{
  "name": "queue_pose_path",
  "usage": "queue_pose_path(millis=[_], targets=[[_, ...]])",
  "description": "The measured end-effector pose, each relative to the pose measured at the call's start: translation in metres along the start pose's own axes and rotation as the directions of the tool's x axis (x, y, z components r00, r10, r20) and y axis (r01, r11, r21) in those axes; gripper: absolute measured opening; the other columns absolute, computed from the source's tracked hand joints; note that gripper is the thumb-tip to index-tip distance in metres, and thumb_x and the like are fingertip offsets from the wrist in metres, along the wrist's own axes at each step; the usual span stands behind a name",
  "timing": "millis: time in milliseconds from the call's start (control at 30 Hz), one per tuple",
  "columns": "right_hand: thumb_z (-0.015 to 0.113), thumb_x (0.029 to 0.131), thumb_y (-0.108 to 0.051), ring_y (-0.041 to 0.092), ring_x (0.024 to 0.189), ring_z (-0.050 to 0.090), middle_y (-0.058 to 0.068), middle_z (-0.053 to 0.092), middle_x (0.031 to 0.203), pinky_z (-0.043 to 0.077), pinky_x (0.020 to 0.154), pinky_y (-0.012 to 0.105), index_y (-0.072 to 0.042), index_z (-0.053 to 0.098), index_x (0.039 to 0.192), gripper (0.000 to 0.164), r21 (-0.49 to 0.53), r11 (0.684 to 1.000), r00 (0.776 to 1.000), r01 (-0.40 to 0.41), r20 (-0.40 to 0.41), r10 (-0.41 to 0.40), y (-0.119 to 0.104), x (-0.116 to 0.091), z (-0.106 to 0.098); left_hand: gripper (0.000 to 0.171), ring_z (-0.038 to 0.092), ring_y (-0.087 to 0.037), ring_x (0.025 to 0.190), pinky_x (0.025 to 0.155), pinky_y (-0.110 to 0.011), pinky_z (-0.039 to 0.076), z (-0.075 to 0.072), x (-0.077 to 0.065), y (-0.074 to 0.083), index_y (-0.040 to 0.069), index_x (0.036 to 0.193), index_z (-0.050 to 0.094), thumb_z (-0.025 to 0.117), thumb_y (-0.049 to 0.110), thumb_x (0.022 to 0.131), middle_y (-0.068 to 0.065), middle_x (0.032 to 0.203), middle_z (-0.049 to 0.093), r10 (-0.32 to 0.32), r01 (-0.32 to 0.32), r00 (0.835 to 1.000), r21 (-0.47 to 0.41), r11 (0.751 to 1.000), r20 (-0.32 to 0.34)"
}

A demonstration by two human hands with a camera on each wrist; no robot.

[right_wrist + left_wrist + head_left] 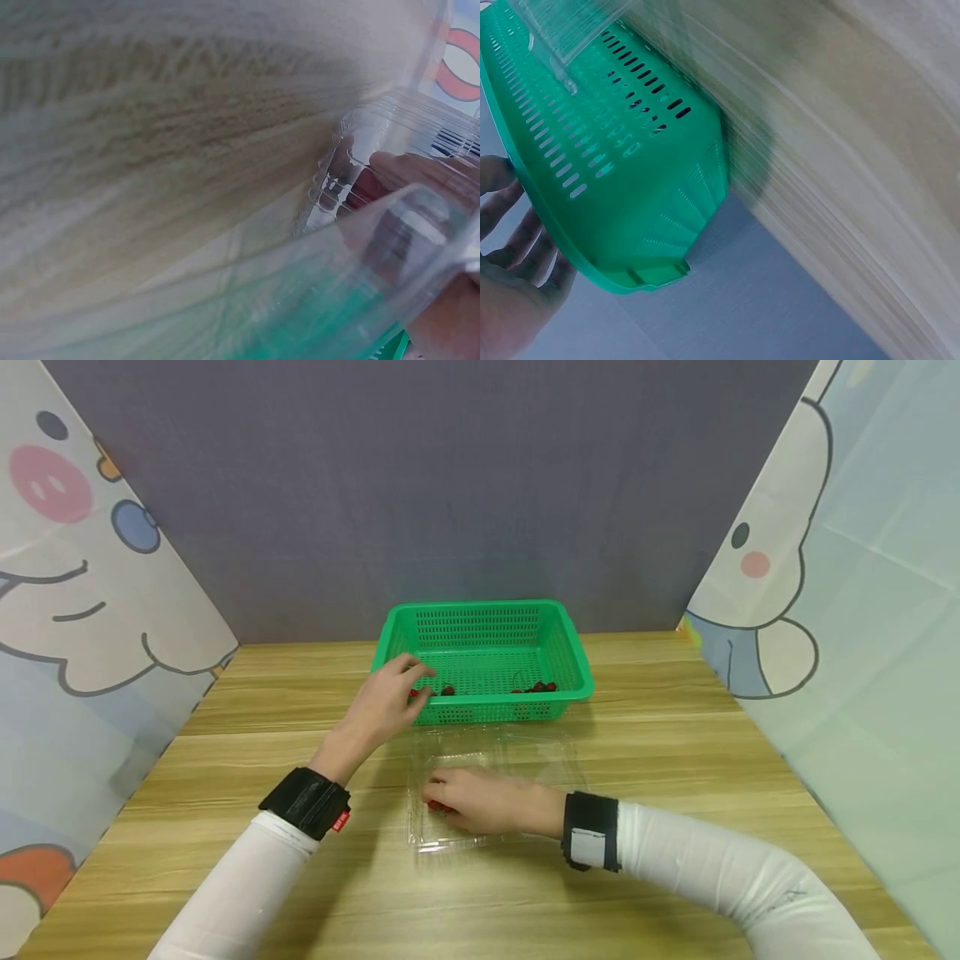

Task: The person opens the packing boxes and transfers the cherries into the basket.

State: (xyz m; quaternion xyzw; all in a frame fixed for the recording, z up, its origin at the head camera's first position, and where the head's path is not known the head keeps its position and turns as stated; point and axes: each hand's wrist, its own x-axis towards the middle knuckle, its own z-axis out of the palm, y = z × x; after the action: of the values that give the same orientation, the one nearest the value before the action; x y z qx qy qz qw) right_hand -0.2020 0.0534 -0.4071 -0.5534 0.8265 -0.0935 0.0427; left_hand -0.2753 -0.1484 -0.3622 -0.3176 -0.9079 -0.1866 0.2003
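My left hand [381, 703] hovers at the left front corner of a green plastic basket [495, 700], its fingers loosely bent and spread over the rim. Nothing shows between them. Beside those fingertips a dark red cherry [447, 691] lies inside the basket. Lower down, my right hand [476, 799] reaches into a clear plastic clamshell box [450, 845]. Its fingers and thumb curl around red cherries [441, 807], partly hidden by the hand. The right wrist view shows red fruit [366, 187] at the fingers, behind the clear plastic wall.
More cherries [542, 687] with stems lie at the basket's front right. The box's clear lid [543, 760] lies unfolded to the right, partly under my right forearm. Both containers stand on a wooden table [660, 735] against a grey back wall [465, 485].
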Motion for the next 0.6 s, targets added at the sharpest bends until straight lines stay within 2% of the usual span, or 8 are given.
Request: queue_pose_path(millis=[167, 333, 600], targets=[[0.073, 0.096, -0.008, 0.005, 0.085, 0.054, 0.001, 0.061, 0.103, 0.044, 0.072, 0.011, -0.008, 0.067, 0.11, 0.016, 0.025, 1.0, 1.0, -0.008, -0.024, 0.009, 0.001, -0.004, -0.004, 0.02, 0.066, -0.028, 0.089, 0.075, -0.043, 0.055, 0.003, -0.003, 0.0, 0.003, 0.114, 0.073, 0.072, 0.007, 0.095, -0.015, 0.113, 0.065, 0.025, -0.024, 0.999, 0.012, 1.0, -0.041], [0.075, 0.095, -0.009, 0.007, 0.085, 0.054, 0.001, 0.06, 0.102, 0.046, 0.074, 0.013, -0.008, 0.067, 0.11, 0.017, 0.054, 0.998, 0.999, -0.018, -0.051, 0.02, 0.003, -0.008, -0.008, 0.018, 0.066, -0.029, 0.092, 0.081, -0.05, 0.051, 0.004, -0.008, 0.002, 0.006, 0.113, 0.074, 0.073, 0.011, 0.095, -0.013, 0.113, 0.066, 0.014, -0.011, 0.998, 0.035, 0.999, -0.064], [0.076, 0.093, -0.006, 0.012, 0.094, 0.059, 0.005, 0.061, 0.112, 0.05, 0.082, 0.018, -0.006, 0.067, 0.119, 0.028, 0.113, 0.993, 0.996, -0.038, -0.071, 0.046, 0.007, -0.015, -0.02, 0.015, 0.065, -0.028, 0.09, 0.077, -0.048, 0.05, 0.005, -0.014, 0.004, 0.006, 0.109, 0.075, 0.074, 0.01, 0.095, -0.012, 0.109, 0.067, 0.036, -0.034, 0.995, 0.025, 0.999, -0.093]])
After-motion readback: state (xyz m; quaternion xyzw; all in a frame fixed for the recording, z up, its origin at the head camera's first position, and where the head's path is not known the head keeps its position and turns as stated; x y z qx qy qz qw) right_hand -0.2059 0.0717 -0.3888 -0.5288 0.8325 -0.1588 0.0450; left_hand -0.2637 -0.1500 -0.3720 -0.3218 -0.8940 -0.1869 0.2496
